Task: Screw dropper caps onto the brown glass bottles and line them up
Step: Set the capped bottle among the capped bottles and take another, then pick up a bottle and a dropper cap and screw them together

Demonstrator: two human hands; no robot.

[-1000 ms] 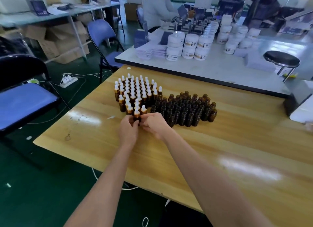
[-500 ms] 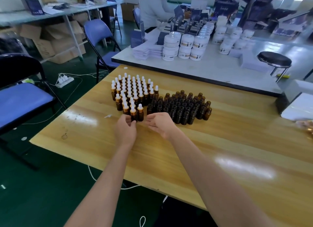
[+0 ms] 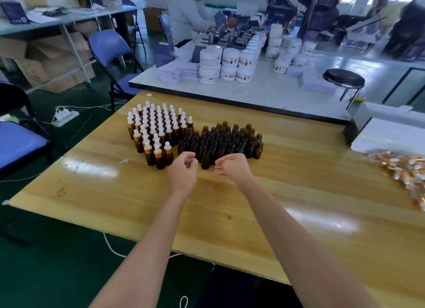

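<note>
Several capped brown bottles (image 3: 156, 133) with white dropper tops and gold collars stand in rows on the wooden table (image 3: 299, 192). To their right is a cluster of uncapped brown bottles (image 3: 225, 140). One uncapped bottle (image 3: 205, 161) stands at the near edge of that cluster, between my two hands. My left hand (image 3: 182, 172) hovers just left of it, fingers loosely curled and holding nothing. On its right side my right hand (image 3: 233, 168) is likewise empty with fingers curled. A pile of loose dropper caps (image 3: 404, 169) lies at the table's far right.
A white table (image 3: 264, 89) behind carries white jars (image 3: 227, 64) and stacked papers; a person sits there. Blue folding chairs (image 3: 110, 50) stand to the left. A black stool (image 3: 343, 79) and a white box (image 3: 386, 133) are at the right. Cables lie on the green floor.
My hands let go of the capped bottle at the front of the capped rows and moved right, to either side of an uncapped bottle. The view shifted right, showing the cap pile.
</note>
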